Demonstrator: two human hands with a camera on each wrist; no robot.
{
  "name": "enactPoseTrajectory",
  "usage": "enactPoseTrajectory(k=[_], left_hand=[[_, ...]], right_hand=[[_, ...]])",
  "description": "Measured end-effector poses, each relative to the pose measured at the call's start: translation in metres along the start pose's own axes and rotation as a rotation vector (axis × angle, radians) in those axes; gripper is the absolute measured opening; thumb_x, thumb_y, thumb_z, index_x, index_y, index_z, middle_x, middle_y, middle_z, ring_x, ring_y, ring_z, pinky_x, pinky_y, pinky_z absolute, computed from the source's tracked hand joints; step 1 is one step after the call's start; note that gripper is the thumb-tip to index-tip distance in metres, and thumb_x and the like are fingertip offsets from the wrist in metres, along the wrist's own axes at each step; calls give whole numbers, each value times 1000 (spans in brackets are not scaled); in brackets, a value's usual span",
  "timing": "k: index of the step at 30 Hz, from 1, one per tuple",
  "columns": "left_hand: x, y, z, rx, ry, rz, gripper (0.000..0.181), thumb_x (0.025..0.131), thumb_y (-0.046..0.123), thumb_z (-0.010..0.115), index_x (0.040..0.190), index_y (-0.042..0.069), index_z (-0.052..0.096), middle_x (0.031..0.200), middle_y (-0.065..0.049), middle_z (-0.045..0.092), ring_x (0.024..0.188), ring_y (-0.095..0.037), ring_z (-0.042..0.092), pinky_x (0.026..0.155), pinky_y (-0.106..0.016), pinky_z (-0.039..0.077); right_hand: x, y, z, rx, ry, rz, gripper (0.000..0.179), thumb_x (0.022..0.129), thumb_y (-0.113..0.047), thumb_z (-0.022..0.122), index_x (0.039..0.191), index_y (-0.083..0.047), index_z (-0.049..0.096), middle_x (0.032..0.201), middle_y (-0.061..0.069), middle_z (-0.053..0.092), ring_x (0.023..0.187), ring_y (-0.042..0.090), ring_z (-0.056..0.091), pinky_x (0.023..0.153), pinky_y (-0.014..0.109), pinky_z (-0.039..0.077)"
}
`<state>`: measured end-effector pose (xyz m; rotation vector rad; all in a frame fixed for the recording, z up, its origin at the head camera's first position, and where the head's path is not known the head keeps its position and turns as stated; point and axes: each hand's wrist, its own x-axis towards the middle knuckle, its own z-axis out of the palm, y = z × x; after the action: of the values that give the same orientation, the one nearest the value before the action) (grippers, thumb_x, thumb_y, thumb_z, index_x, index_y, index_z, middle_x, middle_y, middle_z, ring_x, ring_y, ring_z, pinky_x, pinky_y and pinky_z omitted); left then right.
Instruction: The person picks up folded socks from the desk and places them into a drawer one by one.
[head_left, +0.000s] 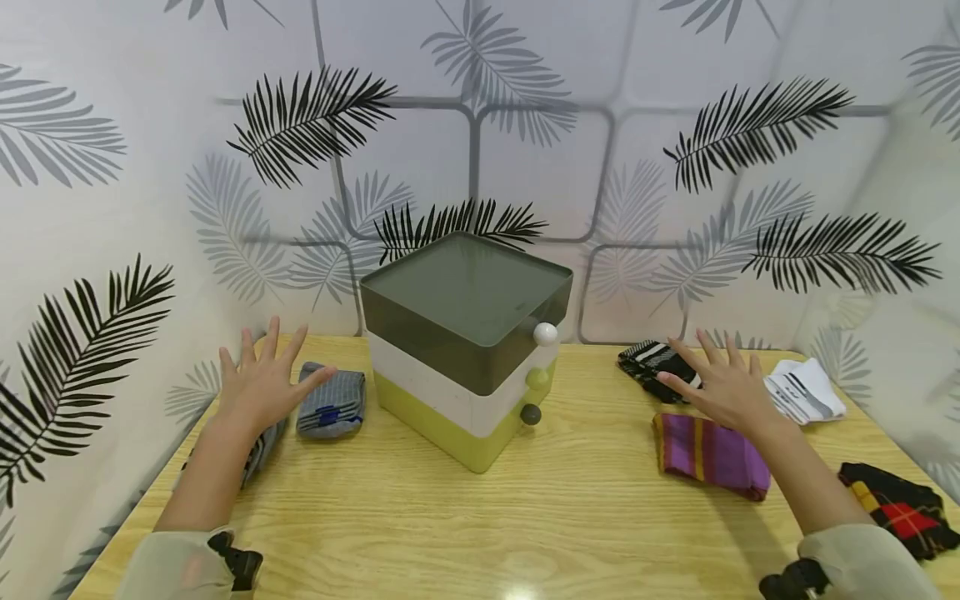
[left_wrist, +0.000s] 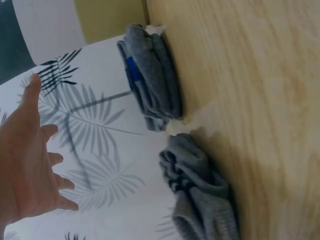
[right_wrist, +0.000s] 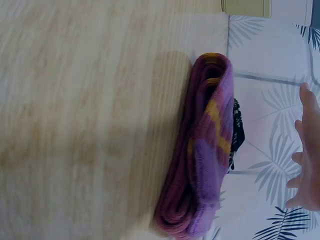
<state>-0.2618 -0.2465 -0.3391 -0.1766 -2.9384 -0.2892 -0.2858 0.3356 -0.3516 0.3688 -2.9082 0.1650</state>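
Note:
My left hand (head_left: 258, 385) is held out with fingers spread, above the left side of the table. Below it lie a folded grey sock bundle (head_left: 331, 402) with a blue mark and another grey bundle (left_wrist: 197, 187) with dark stripes, partly hidden by the forearm. My right hand (head_left: 726, 387), also spread, hovers over the right side. Near it are a folded purple bundle (head_left: 708, 452) with yellow stripes, a black-and-white patterned one (head_left: 651, 369) and a white one (head_left: 806, 390) with grey and black stripes. Both hands hold nothing.
A three-tier drawer box (head_left: 427, 375), dark green, white and lime, stands at the table's back centre, with round white, lime and dark knobs on its right face. A black, red and yellow plaid bundle (head_left: 903, 510) lies at the right edge. Leaf-patterned cloth (head_left: 540, 179) surrounds the table.

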Motion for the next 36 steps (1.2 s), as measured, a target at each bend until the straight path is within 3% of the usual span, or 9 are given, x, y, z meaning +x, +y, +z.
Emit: enactPoseTrajectory(k=[3,6,10,14,19,24,28,32,36], left_hand=[[0,7,-6,3,62,26,85,87,68,32,149,14,12,149,-22,-6,128,-52,-10,93,-69,-10],[1,22,-17,6,156,38,80,90,66,29,150,15,11,150,-21,-5,130,-50,-8,95,-68,-7],[0,59,-36,11,261,50,76,92,61,31,150,16,10,150,-21,0,133,-45,-4,100,-64,-2],[-4,104,-49,31,326,138,77,91,64,27,149,15,14,150,-19,6,135,-40,2,104,-58,4],[-8,161,-47,25,354,295,86,85,70,6,148,15,20,151,-13,10,136,-35,8,107,-49,4],[-7,204,-31,40,354,389,73,91,62,26,146,14,28,149,-11,22,134,-32,19,108,-47,11],[-3,221,-16,67,376,355,58,95,51,37,141,15,41,143,-10,35,131,-30,29,107,-47,13],[-1,224,-4,50,513,315,40,96,41,44,125,17,60,128,-7,53,121,-29,43,106,-46,20],[0,223,1,6,618,312,33,95,37,50,115,17,67,118,-5,60,114,-28,49,104,-45,25]], right_hand=[[5,-6,-8,-27,13,-18,70,91,-60,38,149,-26,17,147,26,13,126,57,5,93,71,-1],[14,-14,-21,-54,57,-60,69,91,-59,39,149,-27,18,147,24,15,126,57,9,93,72,3],[31,-34,-43,-42,80,-109,69,92,-57,40,149,-26,18,148,23,13,128,54,7,95,70,4],[51,-59,-61,18,83,-174,68,93,-55,41,149,-23,20,150,19,8,131,49,4,100,64,3],[71,-94,-69,111,76,-295,66,93,-54,42,149,-25,20,152,12,7,134,43,5,103,60,5],[86,-118,-65,148,46,-413,68,91,-57,44,148,-26,24,152,8,10,134,38,13,100,62,15],[94,-128,-52,224,100,-492,62,91,-54,46,144,-24,34,150,6,19,133,33,21,99,59,24],[99,-131,-35,354,198,-539,57,90,-52,50,135,-17,50,144,7,34,132,28,27,100,54,26],[102,-133,-26,425,291,-567,56,89,-53,50,129,-14,56,136,8,42,127,27,33,100,52,28]])
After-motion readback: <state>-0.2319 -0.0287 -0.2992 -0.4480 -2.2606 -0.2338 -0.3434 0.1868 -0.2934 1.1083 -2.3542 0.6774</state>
